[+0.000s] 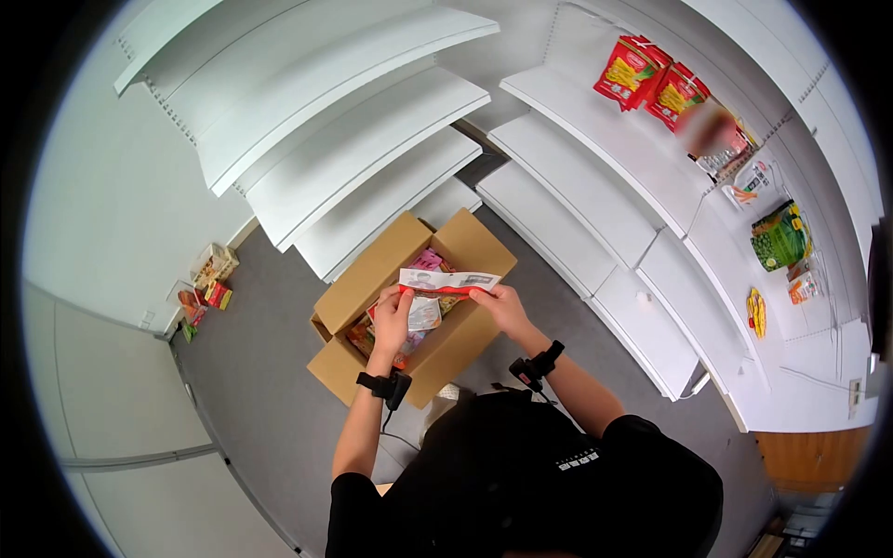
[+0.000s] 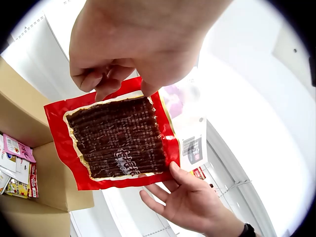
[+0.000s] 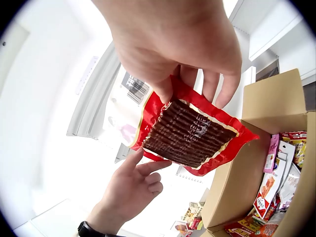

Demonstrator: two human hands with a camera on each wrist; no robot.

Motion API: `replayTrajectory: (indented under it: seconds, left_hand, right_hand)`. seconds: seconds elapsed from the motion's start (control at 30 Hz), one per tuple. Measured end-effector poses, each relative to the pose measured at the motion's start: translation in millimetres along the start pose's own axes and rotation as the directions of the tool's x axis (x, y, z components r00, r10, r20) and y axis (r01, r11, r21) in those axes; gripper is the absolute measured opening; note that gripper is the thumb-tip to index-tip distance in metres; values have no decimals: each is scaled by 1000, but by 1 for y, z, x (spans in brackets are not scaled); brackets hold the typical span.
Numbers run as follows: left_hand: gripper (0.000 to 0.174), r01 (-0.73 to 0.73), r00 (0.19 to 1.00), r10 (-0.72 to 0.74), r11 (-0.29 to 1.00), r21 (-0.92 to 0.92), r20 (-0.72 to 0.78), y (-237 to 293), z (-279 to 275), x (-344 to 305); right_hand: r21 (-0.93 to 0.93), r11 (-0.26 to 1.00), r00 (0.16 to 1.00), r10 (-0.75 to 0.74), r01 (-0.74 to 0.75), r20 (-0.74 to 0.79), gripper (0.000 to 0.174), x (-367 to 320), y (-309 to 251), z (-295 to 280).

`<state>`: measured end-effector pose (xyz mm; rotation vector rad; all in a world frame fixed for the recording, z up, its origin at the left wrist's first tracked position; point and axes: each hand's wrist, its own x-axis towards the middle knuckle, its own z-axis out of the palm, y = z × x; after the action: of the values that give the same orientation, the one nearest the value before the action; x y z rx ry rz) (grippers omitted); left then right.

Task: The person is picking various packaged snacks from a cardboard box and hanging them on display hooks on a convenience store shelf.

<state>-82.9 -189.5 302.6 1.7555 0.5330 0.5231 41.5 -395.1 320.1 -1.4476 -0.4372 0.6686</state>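
A flat red packet (image 2: 116,138) with a see-through panel shows dark strips inside; a white flap with a barcode (image 3: 136,89) joins its edge. My left hand (image 1: 392,321) pinches one end of it, and my right hand (image 1: 504,312) pinches the other. In the left wrist view the left hand (image 2: 133,44) is at the packet's top edge and the right hand (image 2: 195,200) at a lower corner. The packet is held above an open cardboard box (image 1: 372,279) filled with various packets (image 3: 266,190).
White shelves (image 1: 353,121) stand ahead and to the right. Red bags (image 1: 633,73), a green bag (image 1: 779,237) and a yellow packet (image 1: 756,312) are on the right-hand shelving. Several packages (image 1: 214,266) lie on the floor by the left wall.
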Motion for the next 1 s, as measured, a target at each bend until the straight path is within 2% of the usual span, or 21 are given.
replayTrajectory:
  seconds: [0.07, 0.23, 0.37, 0.47, 0.5, 0.53, 0.6, 0.63, 0.77, 0.87, 1.0]
  left_hand:
    - [33, -14, 1000, 14, 1000, 5, 25, 6, 12, 3]
    - [32, -26, 997, 21, 998, 61, 76, 29, 49, 11]
    - [33, -168, 978, 161, 985, 47, 134, 47, 85, 19]
    - [40, -212, 960, 194, 974, 74, 202, 91, 113, 12]
    - [52, -277, 941, 220, 938, 210, 257, 74, 120, 18]
    - [56, -307, 930, 237, 922, 238, 281, 82, 131, 12]
    - [65, -371, 904, 274, 883, 288, 328, 98, 154, -1]
    - [81, -382, 880, 273, 893, 239, 389, 100, 166, -4]
    - [96, -515, 807, 321, 793, 325, 495, 119, 210, -25]
    - [96, -546, 793, 327, 755, 362, 515, 130, 239, -35]
    - [66, -632, 751, 470, 714, 301, 464, 132, 280, -41]
  right_hand:
    - [-6, 999, 998, 37, -38, -44, 26, -3, 1, -12]
    - [37, 999, 989, 28, -23, -143, 27, -12, -7, -46]
    - [37, 999, 975, -18, 27, -220, 27, -14, 2, -82]
    - [115, 993, 960, 4, 29, -280, 29, -27, -27, -96]
    - [153, 988, 961, 30, 13, -276, 30, -29, -29, -102]
    - [190, 982, 960, 54, -1, -276, 31, -31, -31, -108]
    - [264, 965, 955, 85, -8, -283, 33, -39, -39, -122]
    - [300, 954, 953, 93, -3, -288, 33, -45, -49, -125]
    - [356, 935, 927, 120, 15, -355, 33, -57, -63, -151]
    - [374, 927, 919, 111, 43, -379, 32, -72, -72, -172]
    - [382, 917, 892, 73, 116, -446, 31, -98, -85, -201]
